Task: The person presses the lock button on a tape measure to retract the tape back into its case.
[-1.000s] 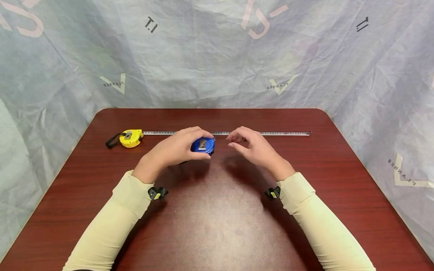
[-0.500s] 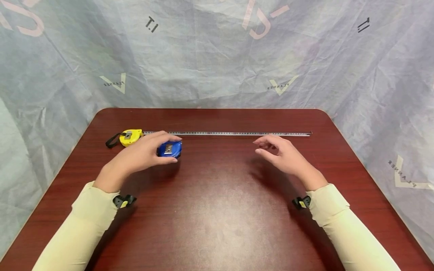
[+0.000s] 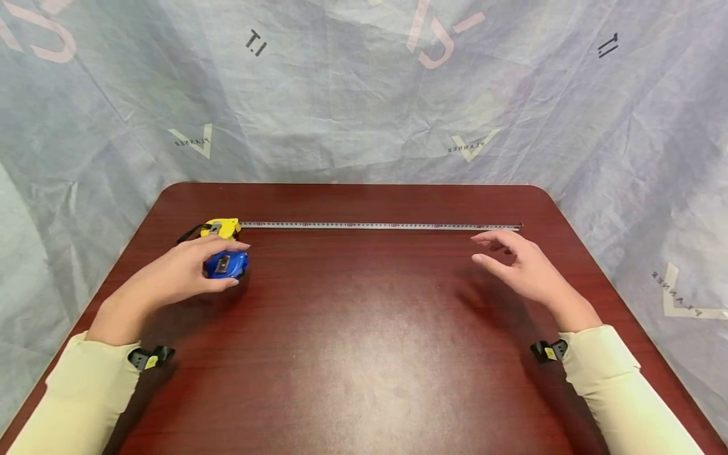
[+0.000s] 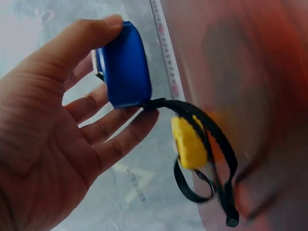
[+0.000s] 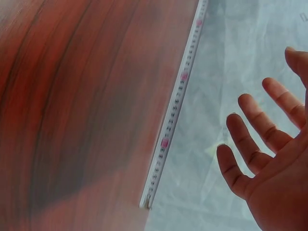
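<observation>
Between thumb and fingers, my left hand point(image 3: 170, 272) holds a blue tape measure point(image 3: 226, 265) with a metal clip on top. Its black wrist strap point(image 4: 226, 149) dangles in the left wrist view. Just behind it on the table lies a yellow tape measure point(image 3: 222, 228), partly covered by my fingers in the head view. From the yellow case a white blade point(image 3: 370, 225) runs far to the right along the table. My right hand point(image 3: 526, 268) hovers near the blade's end hook, fingers loosely bent and apart, with nothing in it.
The dark red wooden table point(image 3: 364, 303) has rounded far corners. A grey printed cloth point(image 3: 341, 95) hangs behind it and along both sides. Each wrist wears a small black camera strap point(image 3: 150, 358).
Both hands have moved apart from the middle: the left one leftward with the blue tape measure, the right one rightward. The yellow tape measure and its blade have stayed in place.
</observation>
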`<control>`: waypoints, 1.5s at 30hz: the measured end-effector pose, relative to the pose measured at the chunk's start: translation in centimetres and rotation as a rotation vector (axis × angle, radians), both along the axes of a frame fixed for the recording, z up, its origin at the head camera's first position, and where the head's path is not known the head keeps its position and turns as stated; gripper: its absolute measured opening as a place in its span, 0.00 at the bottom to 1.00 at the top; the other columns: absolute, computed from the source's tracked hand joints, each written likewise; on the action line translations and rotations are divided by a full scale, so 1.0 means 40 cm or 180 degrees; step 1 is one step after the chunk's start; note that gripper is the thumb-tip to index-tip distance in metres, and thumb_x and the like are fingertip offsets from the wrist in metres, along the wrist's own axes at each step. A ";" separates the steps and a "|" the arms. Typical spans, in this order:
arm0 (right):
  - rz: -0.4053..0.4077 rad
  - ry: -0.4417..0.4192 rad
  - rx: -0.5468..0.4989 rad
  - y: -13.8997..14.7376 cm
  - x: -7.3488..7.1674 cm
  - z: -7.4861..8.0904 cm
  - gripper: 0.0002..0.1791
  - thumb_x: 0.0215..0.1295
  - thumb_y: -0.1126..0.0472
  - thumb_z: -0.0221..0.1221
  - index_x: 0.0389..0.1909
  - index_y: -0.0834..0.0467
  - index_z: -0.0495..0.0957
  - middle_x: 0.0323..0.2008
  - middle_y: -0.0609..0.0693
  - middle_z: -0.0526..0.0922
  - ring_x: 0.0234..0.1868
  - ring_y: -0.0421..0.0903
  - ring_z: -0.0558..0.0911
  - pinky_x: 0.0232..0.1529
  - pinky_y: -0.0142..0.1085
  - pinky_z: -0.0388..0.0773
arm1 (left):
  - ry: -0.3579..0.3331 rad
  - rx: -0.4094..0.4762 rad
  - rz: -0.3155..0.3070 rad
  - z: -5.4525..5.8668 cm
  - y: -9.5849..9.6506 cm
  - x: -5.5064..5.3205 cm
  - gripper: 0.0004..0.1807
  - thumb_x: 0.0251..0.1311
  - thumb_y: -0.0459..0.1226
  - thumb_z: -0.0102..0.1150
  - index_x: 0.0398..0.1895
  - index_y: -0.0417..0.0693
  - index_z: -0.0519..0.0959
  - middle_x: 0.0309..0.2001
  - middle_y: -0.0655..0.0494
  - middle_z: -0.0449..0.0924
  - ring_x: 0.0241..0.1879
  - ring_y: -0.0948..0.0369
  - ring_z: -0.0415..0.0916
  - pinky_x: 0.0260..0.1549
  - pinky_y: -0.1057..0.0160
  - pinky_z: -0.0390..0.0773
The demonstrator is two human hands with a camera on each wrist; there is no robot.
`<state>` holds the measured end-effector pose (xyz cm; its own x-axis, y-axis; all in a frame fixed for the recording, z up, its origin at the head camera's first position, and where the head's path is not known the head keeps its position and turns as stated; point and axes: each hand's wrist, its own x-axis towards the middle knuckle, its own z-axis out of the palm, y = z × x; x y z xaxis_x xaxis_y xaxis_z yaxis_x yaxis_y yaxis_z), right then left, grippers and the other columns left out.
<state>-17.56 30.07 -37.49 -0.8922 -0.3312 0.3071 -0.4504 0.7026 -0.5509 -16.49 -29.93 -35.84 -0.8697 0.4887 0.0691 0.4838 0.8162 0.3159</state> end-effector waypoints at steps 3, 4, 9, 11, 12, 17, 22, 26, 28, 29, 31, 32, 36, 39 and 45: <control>-0.0082 -0.0009 0.0000 0.022 0.005 0.001 0.18 0.70 0.56 0.68 0.59 0.47 0.81 0.54 0.39 0.82 0.51 0.40 0.79 0.50 0.36 0.71 | -0.0052 -0.0029 0.0043 -0.010 -0.029 0.011 0.36 0.57 0.42 0.78 0.69 0.49 0.76 0.64 0.40 0.74 0.59 0.42 0.74 0.53 0.37 0.78; -0.0106 -0.0015 0.0005 0.029 0.007 0.002 0.18 0.70 0.56 0.68 0.59 0.47 0.81 0.54 0.39 0.82 0.51 0.40 0.79 0.50 0.35 0.71 | -0.0084 -0.0032 0.0074 -0.013 -0.038 0.014 0.36 0.57 0.42 0.78 0.69 0.49 0.76 0.64 0.40 0.74 0.59 0.42 0.74 0.52 0.37 0.78; -0.0224 -0.0056 0.0038 0.063 0.017 0.005 0.19 0.70 0.56 0.68 0.60 0.45 0.80 0.54 0.40 0.81 0.52 0.42 0.79 0.50 0.33 0.69 | -0.0184 -0.0109 0.0184 -0.030 -0.073 0.031 0.37 0.56 0.42 0.79 0.69 0.49 0.75 0.62 0.40 0.74 0.55 0.43 0.76 0.49 0.39 0.80; -0.0271 -0.0056 0.0049 0.076 0.020 0.005 0.19 0.70 0.56 0.68 0.60 0.45 0.80 0.54 0.40 0.81 0.52 0.42 0.79 0.50 0.32 0.69 | -0.0196 -0.0166 0.0177 -0.038 -0.083 0.034 0.37 0.55 0.42 0.79 0.69 0.48 0.76 0.61 0.41 0.76 0.53 0.45 0.76 0.48 0.41 0.80; -0.0287 -0.0055 0.0049 0.083 0.020 0.005 0.20 0.69 0.56 0.68 0.60 0.46 0.80 0.54 0.41 0.81 0.52 0.42 0.79 0.51 0.32 0.69 | -0.0205 -0.0201 0.0171 -0.042 -0.087 0.036 0.37 0.55 0.42 0.79 0.68 0.48 0.76 0.60 0.42 0.76 0.52 0.46 0.76 0.48 0.42 0.80; -0.0360 -0.0087 0.0039 0.109 0.023 -0.001 0.20 0.70 0.56 0.68 0.61 0.47 0.80 0.56 0.43 0.81 0.53 0.45 0.79 0.51 0.32 0.69 | -0.0285 -0.0293 0.0136 -0.058 -0.094 0.040 0.35 0.54 0.43 0.80 0.66 0.46 0.78 0.59 0.43 0.79 0.51 0.48 0.77 0.48 0.43 0.79; -0.0379 -0.0082 0.0016 0.120 0.026 -0.005 0.20 0.70 0.57 0.68 0.61 0.49 0.80 0.55 0.45 0.81 0.52 0.47 0.79 0.51 0.31 0.69 | -0.0371 -0.0335 0.0178 -0.065 -0.092 0.040 0.34 0.54 0.44 0.79 0.65 0.46 0.79 0.59 0.42 0.78 0.52 0.47 0.76 0.48 0.42 0.79; -0.0366 -0.0037 -0.0025 0.124 0.026 -0.007 0.19 0.70 0.58 0.68 0.60 0.50 0.80 0.54 0.45 0.81 0.51 0.46 0.80 0.50 0.28 0.69 | -0.0453 -0.0342 0.0229 -0.066 -0.090 0.039 0.35 0.54 0.44 0.79 0.65 0.47 0.79 0.60 0.39 0.77 0.53 0.44 0.76 0.48 0.39 0.79; -0.0368 -0.0016 -0.0042 0.127 0.024 -0.008 0.19 0.70 0.58 0.68 0.60 0.50 0.80 0.54 0.44 0.82 0.51 0.45 0.80 0.50 0.27 0.69 | -0.0468 -0.0335 0.0233 -0.067 -0.088 0.039 0.35 0.54 0.45 0.80 0.65 0.47 0.79 0.60 0.38 0.77 0.53 0.42 0.76 0.48 0.38 0.79; -0.0369 -0.0011 -0.0049 0.129 0.023 -0.010 0.19 0.70 0.59 0.68 0.59 0.50 0.80 0.53 0.44 0.82 0.51 0.45 0.80 0.49 0.26 0.69 | -0.0464 -0.0334 0.0227 -0.068 -0.088 0.038 0.35 0.54 0.46 0.80 0.64 0.46 0.79 0.60 0.38 0.77 0.52 0.42 0.76 0.48 0.38 0.79; -0.0382 -0.0018 -0.0053 0.132 0.021 -0.010 0.19 0.70 0.59 0.67 0.60 0.50 0.80 0.53 0.43 0.81 0.50 0.46 0.80 0.49 0.26 0.69 | -0.0453 -0.0330 0.0229 -0.069 -0.088 0.038 0.35 0.54 0.45 0.80 0.64 0.46 0.79 0.59 0.38 0.77 0.52 0.42 0.76 0.47 0.38 0.79; -0.0388 -0.0022 -0.0056 0.133 0.020 -0.010 0.19 0.70 0.58 0.67 0.60 0.49 0.80 0.53 0.43 0.82 0.50 0.46 0.80 0.49 0.27 0.69 | -0.0448 -0.0323 0.0231 -0.070 -0.088 0.038 0.34 0.54 0.45 0.80 0.64 0.46 0.79 0.59 0.38 0.77 0.52 0.43 0.76 0.47 0.39 0.79; -0.0398 -0.0049 -0.0063 0.133 0.019 -0.007 0.19 0.70 0.58 0.67 0.60 0.49 0.80 0.52 0.43 0.82 0.50 0.47 0.79 0.49 0.27 0.69 | -0.0448 -0.0295 0.0237 -0.071 -0.091 0.039 0.34 0.54 0.45 0.80 0.64 0.47 0.80 0.59 0.39 0.77 0.51 0.43 0.77 0.47 0.39 0.79; -0.0393 -0.0066 -0.0066 0.135 0.017 -0.006 0.18 0.70 0.58 0.67 0.59 0.49 0.80 0.51 0.44 0.82 0.49 0.44 0.79 0.48 0.25 0.69 | -0.0461 -0.0295 0.0240 -0.068 -0.093 0.037 0.35 0.53 0.47 0.80 0.64 0.47 0.80 0.59 0.38 0.77 0.51 0.43 0.77 0.48 0.38 0.79; -0.0397 -0.0170 -0.0151 0.163 -0.017 -0.010 0.19 0.71 0.59 0.66 0.61 0.54 0.79 0.50 0.52 0.82 0.46 0.34 0.77 0.46 0.23 0.69 | -0.0286 -0.0147 0.0366 -0.027 -0.093 0.014 0.38 0.55 0.55 0.77 0.65 0.46 0.79 0.62 0.42 0.77 0.61 0.42 0.73 0.57 0.37 0.73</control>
